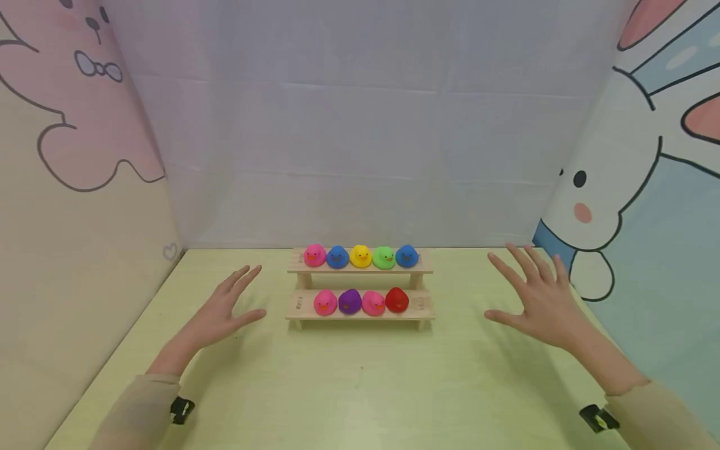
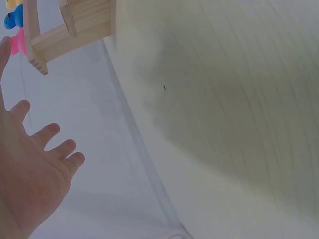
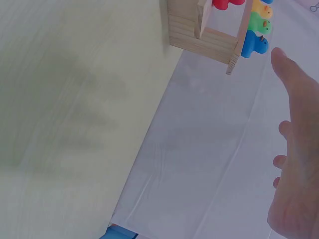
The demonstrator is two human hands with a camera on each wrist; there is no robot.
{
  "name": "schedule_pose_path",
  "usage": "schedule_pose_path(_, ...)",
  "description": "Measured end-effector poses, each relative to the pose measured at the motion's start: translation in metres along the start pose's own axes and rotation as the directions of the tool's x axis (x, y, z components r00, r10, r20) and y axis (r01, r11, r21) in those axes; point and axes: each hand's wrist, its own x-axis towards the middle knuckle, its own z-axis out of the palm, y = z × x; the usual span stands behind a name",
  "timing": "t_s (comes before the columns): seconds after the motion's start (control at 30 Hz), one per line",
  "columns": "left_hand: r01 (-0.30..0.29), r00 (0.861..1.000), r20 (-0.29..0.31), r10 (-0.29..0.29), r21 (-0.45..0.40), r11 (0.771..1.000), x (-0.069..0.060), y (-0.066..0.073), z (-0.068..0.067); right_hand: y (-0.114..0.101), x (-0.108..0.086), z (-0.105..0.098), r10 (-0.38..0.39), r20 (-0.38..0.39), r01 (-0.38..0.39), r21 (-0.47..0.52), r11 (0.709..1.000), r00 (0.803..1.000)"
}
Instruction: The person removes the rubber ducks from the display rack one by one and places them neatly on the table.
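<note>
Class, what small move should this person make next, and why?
Probably ease the right hand inward toward the red toy duck: the hand is open and empty, and that duck sits at the right end of the wooden rack's lower row, nearest that side.

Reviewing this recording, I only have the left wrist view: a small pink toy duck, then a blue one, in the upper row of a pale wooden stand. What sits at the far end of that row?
Observer: Another small, round blue toy duck, in the head view.

Operator: Does the lower level hold anything?

Observer: Yes, four toy ducks, left to right: a pink duck, a purple duck, a second pink duck and a red duck.

Operator: And the other hand?

Observer: The bare right hand is to the right of the pale wooden stand, fingers spread, holding nothing.
</note>
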Motion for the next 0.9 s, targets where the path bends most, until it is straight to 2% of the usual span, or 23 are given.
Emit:
schedule_pose_path(0.3, -0.031, 0.999, 0.021, 0.034, -0.122, 0.992, 0.006, 0.004, 0.015, -0.007, 0.021, -0.014, 0.011, 0.008, -0.011, 0.003, 1.000, 1.000)
schedule_pose_path(0.47, -0.045, 0.999, 0.019, 0.050, -0.210, 0.977, 0.010, 0.008, 0.023, -0.013, 0.030, -0.016, 0.006, 0.017, -0.006, 0.021, 1.000, 1.000)
schedule_pose_path(0.63, -0.028, 0.999, 0.031, 0.041, -0.339, 0.940, 0.014, 0.009, 0.033, -0.018, 0.037, -0.015, -0.006, -0.011, 0.007, 0.057, 0.998, 1.000)
schedule_pose_path(0.8, 0.039, 0.996, 0.088, 0.004, -0.474, 0.880, 0.016, 0.011, 0.043, -0.023, 0.045, -0.015, 0.006, -0.009, -0.005, 0.079, 0.997, 1.000)
schedule_pose_path(0.9, 0.068, 0.994, 0.105, -0.015, -0.526, 0.848, 0.016, 0.014, 0.047, -0.026, 0.050, -0.014, 0.017, 0.008, -0.018, 0.102, 0.995, 1.000)
